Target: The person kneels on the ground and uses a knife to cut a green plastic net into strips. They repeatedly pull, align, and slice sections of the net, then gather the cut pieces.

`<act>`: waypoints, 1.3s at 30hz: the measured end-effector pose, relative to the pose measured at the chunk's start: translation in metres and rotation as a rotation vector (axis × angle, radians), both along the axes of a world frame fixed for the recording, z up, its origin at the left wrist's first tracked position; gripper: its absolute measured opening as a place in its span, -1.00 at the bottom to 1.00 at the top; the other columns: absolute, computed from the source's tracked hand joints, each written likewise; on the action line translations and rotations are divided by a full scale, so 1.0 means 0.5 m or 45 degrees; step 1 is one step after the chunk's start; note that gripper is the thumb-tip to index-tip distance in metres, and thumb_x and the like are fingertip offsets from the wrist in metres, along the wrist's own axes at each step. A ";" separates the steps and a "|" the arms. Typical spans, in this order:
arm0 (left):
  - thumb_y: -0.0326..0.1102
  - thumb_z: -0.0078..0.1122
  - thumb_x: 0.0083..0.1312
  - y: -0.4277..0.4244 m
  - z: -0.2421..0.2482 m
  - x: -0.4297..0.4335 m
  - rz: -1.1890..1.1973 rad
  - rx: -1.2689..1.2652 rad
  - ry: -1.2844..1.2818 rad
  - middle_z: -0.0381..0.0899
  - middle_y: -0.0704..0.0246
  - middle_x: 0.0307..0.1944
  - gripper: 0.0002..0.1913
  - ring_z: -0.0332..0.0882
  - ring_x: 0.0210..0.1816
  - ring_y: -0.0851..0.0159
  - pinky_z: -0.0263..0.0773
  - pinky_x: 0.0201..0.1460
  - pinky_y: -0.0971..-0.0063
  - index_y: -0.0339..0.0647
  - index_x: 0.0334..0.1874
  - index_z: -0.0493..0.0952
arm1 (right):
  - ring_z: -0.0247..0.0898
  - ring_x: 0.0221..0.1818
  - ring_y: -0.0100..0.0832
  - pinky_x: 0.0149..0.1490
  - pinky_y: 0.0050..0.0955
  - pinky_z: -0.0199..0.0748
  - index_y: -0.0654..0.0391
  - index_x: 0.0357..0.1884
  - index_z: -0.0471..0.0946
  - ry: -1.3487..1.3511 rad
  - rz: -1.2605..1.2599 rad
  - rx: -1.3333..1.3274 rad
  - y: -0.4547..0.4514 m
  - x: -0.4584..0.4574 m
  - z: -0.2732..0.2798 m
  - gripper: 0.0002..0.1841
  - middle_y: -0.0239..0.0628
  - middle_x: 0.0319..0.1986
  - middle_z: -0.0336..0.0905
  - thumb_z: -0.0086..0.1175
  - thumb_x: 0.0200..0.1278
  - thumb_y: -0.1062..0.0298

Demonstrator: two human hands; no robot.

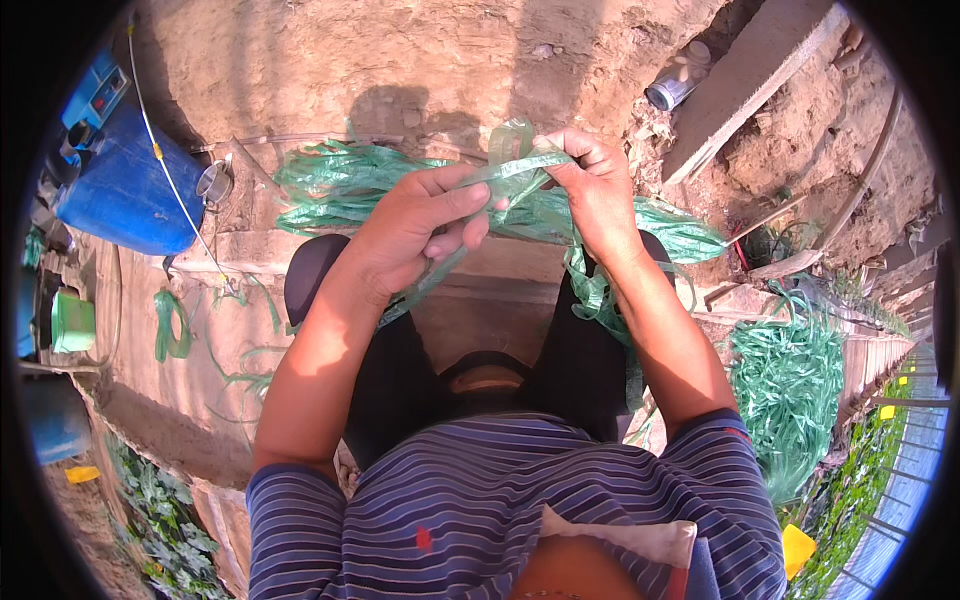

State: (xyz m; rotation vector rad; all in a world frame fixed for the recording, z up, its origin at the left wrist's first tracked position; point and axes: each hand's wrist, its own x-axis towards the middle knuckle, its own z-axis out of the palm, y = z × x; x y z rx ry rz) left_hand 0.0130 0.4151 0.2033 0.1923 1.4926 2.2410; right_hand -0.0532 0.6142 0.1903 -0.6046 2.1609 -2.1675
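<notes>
Between my hands runs a flat green plastic strap (517, 169), translucent and partly looped upward. My left hand (427, 217) pinches it between thumb and fingers, and a length trails from below that hand toward my lap. My right hand (589, 176) grips the strap's other side near the small loop. Crumpled strap hangs below my right wrist along the forearm. Behind both hands, a long bundle of green plastic straps (352, 180) lies across the ground, partly hidden by my hands.
To the left stand a blue plastic barrel (135, 180) and a light green container (73, 322). A loose strap coil (172, 326) lies on the ground. At right are a tangled strap heap (787, 382), a concrete beam (750, 82) and a clear jar (679, 75). Plants (165, 502) grow at lower left.
</notes>
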 end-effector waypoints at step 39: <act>-0.30 0.17 0.27 0.053 0.023 -0.024 0.424 -0.494 0.392 0.55 0.43 -0.36 -0.69 0.42 -0.35 0.58 0.31 -0.34 0.70 -0.31 0.00 0.50 | 0.37 -0.49 -0.54 -0.23 -0.55 0.46 0.26 0.12 0.38 -0.300 0.221 -0.406 0.034 -0.022 0.058 -0.28 -0.10 0.00 0.51 -0.26 0.34 -0.28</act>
